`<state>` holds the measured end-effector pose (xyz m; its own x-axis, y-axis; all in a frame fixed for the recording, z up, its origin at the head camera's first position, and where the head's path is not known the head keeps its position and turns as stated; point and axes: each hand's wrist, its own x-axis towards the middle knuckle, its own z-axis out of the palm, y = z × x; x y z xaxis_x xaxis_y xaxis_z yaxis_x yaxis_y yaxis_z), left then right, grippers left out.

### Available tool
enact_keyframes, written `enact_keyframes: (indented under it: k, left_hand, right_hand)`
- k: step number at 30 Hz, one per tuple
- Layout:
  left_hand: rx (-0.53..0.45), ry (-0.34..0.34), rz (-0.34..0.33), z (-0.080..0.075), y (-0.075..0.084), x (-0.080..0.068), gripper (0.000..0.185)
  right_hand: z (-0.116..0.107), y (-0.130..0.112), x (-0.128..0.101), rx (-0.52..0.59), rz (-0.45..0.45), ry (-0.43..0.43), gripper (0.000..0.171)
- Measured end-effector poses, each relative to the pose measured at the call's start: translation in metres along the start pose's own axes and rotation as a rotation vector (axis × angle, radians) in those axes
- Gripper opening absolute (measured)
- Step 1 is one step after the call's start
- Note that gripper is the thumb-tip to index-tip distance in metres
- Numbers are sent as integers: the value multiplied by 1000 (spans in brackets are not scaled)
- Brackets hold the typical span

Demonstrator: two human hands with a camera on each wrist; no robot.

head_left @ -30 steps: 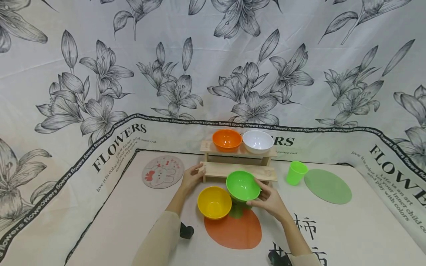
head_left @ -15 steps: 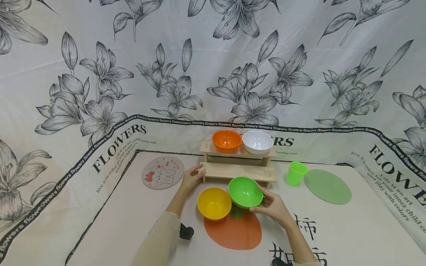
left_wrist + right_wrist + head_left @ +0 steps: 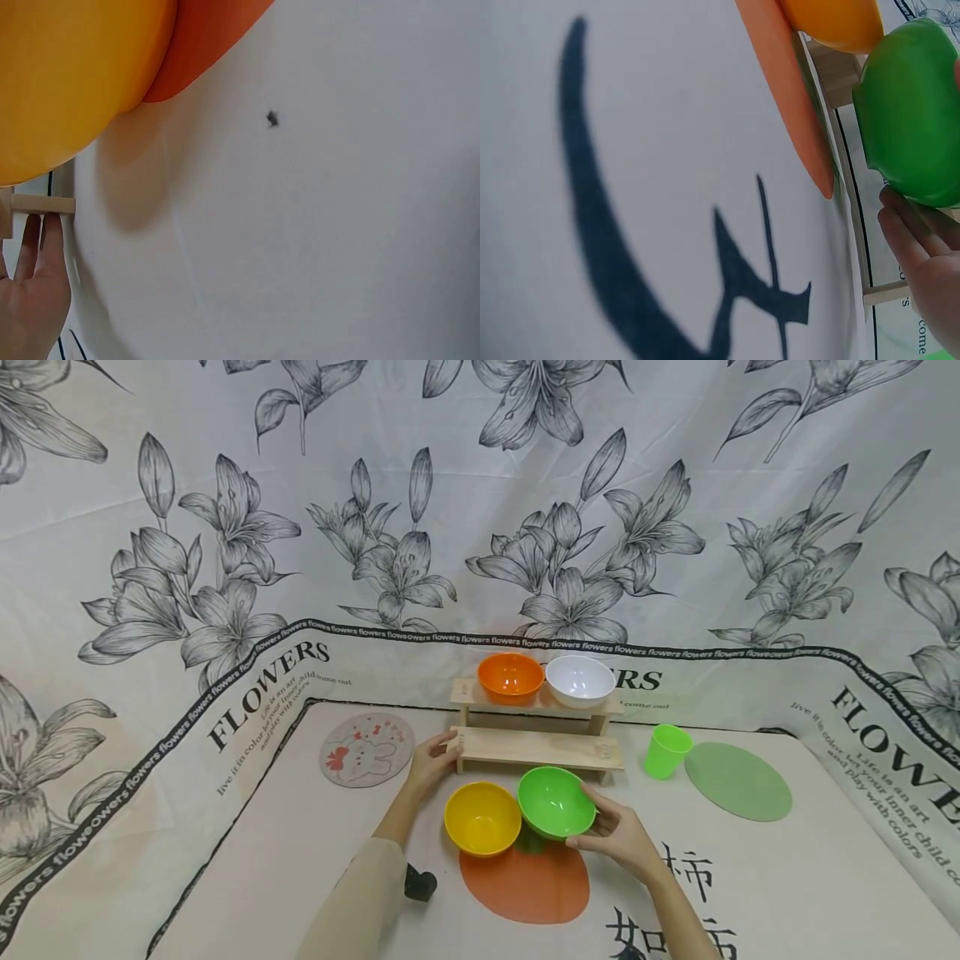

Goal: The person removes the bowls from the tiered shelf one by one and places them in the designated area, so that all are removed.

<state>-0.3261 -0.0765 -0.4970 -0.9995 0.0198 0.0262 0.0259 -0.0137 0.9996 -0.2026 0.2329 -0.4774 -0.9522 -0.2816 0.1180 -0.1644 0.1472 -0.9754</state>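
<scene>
My right hand (image 3: 619,835) grips the side of a green bowl (image 3: 557,803), fingers along its far right side and thumb on the near side. The green bowl stands just right of a yellow bowl (image 3: 482,818), nearly touching it; I cannot tell whether its base touches the table. In the right wrist view the green bowl (image 3: 911,112) hides part of the fingers. My left hand (image 3: 432,760) touches the left end of a two-tier wooden rack's lower shelf (image 3: 536,747). Straight fingers (image 3: 52,251) meet that shelf end (image 3: 45,204) in the left wrist view.
On the rack's top shelf sit an orange bowl (image 3: 511,680) and a white bowl (image 3: 581,682). A green cup (image 3: 668,752) stands right of the rack, beside a green round mat (image 3: 738,782). At left lies a rabbit-printed mat (image 3: 367,750). Flowered cloth hangs behind.
My right hand has brought the green bowl away from the lower shelf, toward me and slightly right, beside the yellow bowl. My left hand stays at the rack.
</scene>
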Motion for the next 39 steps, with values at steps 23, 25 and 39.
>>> enact_keyframes:
  k: [23,25,39]
  left_hand:
    - [-8,-24,1,-1,7,-3,44]
    - [-14,-35,7,-2,7,-3,45]
    - [0,-8,12,-1,-4,2,44]
  right_hand:
    - [-11,4,-9,-15,-1,-111,86]
    - [-13,5,-9,-5,-1,-135,87]
    - [-22,6,-9,-1,-58,-201,85]
